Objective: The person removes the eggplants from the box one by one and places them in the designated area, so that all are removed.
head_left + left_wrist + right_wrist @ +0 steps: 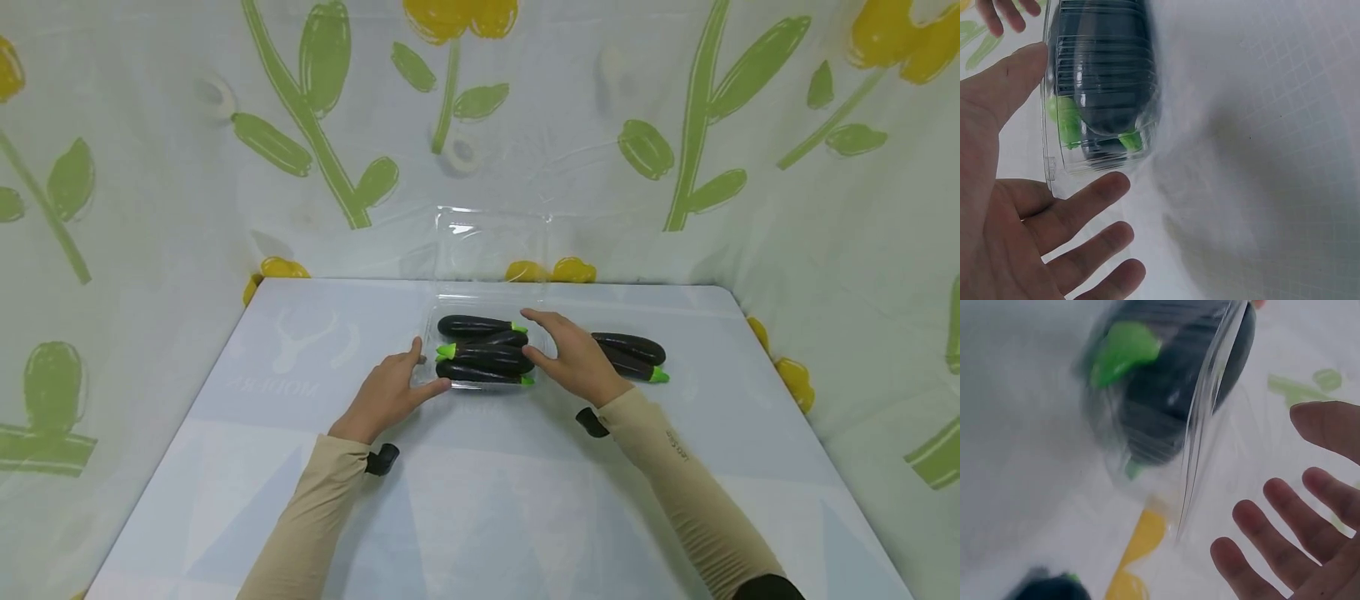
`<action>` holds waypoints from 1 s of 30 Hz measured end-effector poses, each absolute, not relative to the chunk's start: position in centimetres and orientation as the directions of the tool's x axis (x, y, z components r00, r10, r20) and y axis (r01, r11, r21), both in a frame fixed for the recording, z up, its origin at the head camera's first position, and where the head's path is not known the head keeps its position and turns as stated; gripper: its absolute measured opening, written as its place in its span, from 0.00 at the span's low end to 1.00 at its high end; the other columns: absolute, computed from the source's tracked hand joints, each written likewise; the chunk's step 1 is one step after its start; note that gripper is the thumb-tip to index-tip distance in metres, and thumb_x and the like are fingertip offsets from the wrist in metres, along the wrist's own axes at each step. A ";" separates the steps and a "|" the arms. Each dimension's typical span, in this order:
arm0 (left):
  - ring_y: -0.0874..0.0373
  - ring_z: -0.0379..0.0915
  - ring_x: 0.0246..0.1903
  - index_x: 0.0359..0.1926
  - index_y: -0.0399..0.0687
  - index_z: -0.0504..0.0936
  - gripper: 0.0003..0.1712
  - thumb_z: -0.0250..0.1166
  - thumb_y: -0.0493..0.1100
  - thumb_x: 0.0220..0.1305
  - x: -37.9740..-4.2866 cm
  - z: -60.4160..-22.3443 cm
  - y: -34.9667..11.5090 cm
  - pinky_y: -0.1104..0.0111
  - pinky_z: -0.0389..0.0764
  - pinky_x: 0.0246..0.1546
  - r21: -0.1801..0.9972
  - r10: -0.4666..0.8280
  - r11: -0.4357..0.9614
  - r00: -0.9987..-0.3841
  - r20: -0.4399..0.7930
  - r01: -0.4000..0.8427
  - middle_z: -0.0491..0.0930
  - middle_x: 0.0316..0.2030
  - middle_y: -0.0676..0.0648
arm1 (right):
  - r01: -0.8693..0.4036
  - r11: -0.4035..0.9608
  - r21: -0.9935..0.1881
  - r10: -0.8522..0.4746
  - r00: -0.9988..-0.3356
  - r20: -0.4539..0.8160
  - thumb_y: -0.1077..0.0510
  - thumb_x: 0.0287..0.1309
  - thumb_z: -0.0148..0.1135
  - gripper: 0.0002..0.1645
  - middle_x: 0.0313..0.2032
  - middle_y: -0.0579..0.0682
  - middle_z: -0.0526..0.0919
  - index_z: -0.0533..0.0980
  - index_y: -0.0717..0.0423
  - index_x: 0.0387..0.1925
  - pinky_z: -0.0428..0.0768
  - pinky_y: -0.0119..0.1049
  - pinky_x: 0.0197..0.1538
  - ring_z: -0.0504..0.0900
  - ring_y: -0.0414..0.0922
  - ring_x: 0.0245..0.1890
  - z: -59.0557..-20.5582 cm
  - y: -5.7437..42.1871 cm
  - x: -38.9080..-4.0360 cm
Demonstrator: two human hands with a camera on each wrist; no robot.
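A clear plastic clamshell box [431,333] sits near the back of the table with several dark eggplants [491,358] lying in it, green caps showing. Its transparent lid [491,242] stands raised behind. At the box's left end is my left hand [386,393], thumb at the rim by the front corner and fingers [1094,247] spread beyond the end wall. My right hand [573,357] hovers at the right end, fingers [1300,512] extended and apart from the box, holding nothing. Two more eggplants [633,346] lie on the table past the right hand, partly hidden by it.
The white and pale blue table [480,500] extends toward me. Behind it and at both sides hangs a curtain [555,183] with green leaves and yellow flowers. Each wrist carries a small black camera [383,459].
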State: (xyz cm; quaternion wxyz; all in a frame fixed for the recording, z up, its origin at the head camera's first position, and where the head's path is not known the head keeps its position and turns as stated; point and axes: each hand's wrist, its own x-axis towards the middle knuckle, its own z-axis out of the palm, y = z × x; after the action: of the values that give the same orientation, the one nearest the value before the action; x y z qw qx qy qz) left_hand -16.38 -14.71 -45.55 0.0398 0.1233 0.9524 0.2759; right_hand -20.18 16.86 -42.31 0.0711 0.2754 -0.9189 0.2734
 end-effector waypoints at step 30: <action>0.38 0.66 0.68 0.78 0.34 0.49 0.60 0.63 0.70 0.65 -16.4 -45.7 -14.6 0.47 0.68 0.67 0.542 0.253 0.816 -0.967 -0.021 0.202 0.75 0.65 0.37 | -0.614 0.718 -0.327 -0.603 -0.784 0.149 0.53 0.71 0.63 0.26 0.66 0.54 0.75 0.75 0.57 0.66 0.70 0.48 0.69 0.73 0.52 0.66 -44.1 11.4 -20.9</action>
State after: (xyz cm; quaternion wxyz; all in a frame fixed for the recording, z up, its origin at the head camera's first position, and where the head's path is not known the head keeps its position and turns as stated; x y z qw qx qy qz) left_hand -16.45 -14.63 -45.67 0.0459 0.1197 0.9518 0.2788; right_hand -20.91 11.43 -44.14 0.0159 0.3282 -0.9268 0.1820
